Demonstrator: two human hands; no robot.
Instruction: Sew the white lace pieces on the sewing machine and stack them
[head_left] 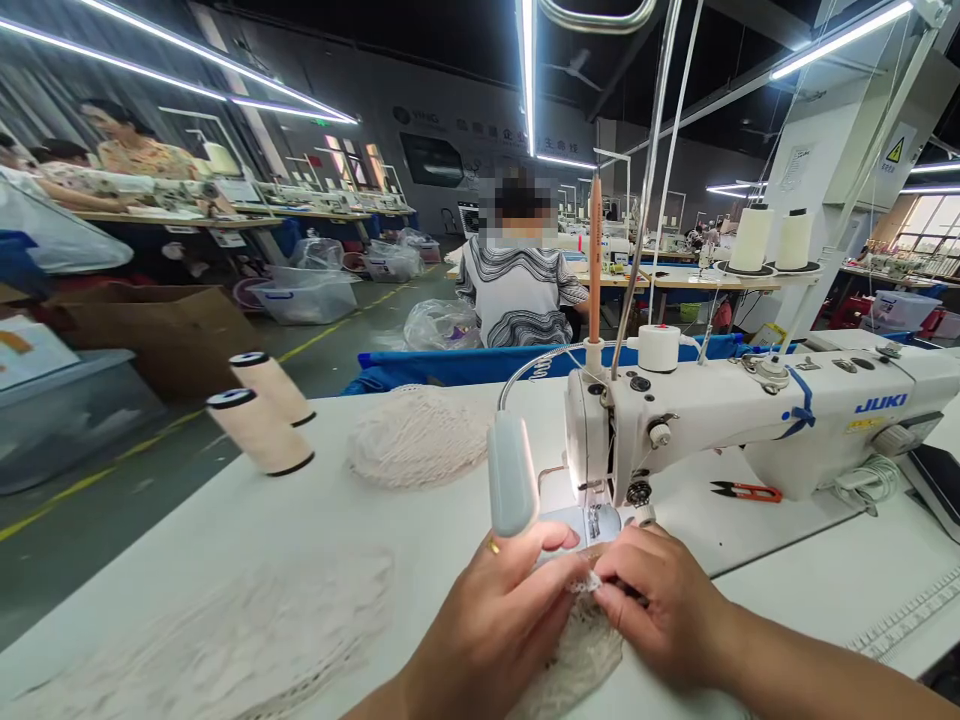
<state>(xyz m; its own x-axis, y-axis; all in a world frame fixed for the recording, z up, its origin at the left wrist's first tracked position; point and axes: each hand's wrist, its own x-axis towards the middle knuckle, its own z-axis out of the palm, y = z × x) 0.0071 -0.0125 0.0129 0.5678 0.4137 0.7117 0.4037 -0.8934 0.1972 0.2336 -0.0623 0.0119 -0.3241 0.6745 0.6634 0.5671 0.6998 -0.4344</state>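
Observation:
Just in front of the needle area of a white sewing machine (697,410), my left hand (510,590) and my right hand (660,600) meet. Both pinch the edge of a cream lace piece (581,660) between thumb and fingers. The lace hangs down below my hands onto the table, partly covered by them. A dark bit shows under my right fingers; I cannot make out what it is. Close above my left hand is a grey lamp head (513,475) on a bendable neck, lighting the needle area.
A lace pile (416,435) and a larger lace piece (225,640) lie on the white table to the left. Two thread cones (259,430) stand near its left edge. Orange thread snips (746,491) lie under the machine arm. A co-worker (517,290) sits ahead, back turned.

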